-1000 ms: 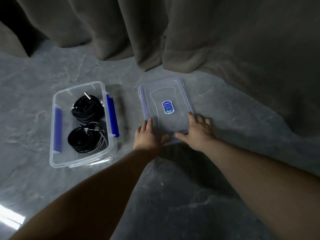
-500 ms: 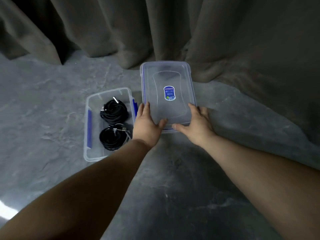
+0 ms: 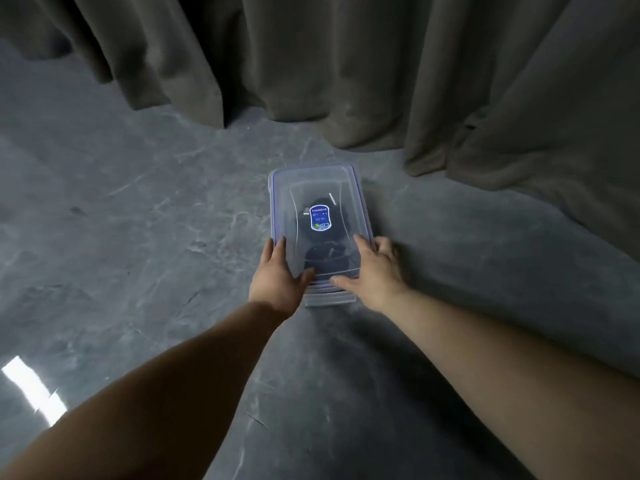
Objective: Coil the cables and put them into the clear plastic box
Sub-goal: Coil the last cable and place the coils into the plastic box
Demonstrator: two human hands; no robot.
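The clear lid (image 3: 313, 183), with a blue rim and a blue sticker in its middle, lies over the clear plastic box (image 3: 330, 299) on the grey floor. Two black cable coils (image 3: 327, 261) show dimly through the lid, one near and one far. My left hand (image 3: 278, 275) grips the lid's near left edge, thumb on top. My right hand (image 3: 375, 268) grips the near right edge, thumb on the front corner. Only the box's near wall shows below the lid.
Dark brown curtains (image 3: 346, 64) hang behind the box and along the right, their folds resting on the grey marbled floor (image 3: 138, 220). A bright reflection lies on the floor at the lower left.
Both hands carried the lid leftward from the floor and lowered it over the box. The coils, open to view before, are now seen through the lid.
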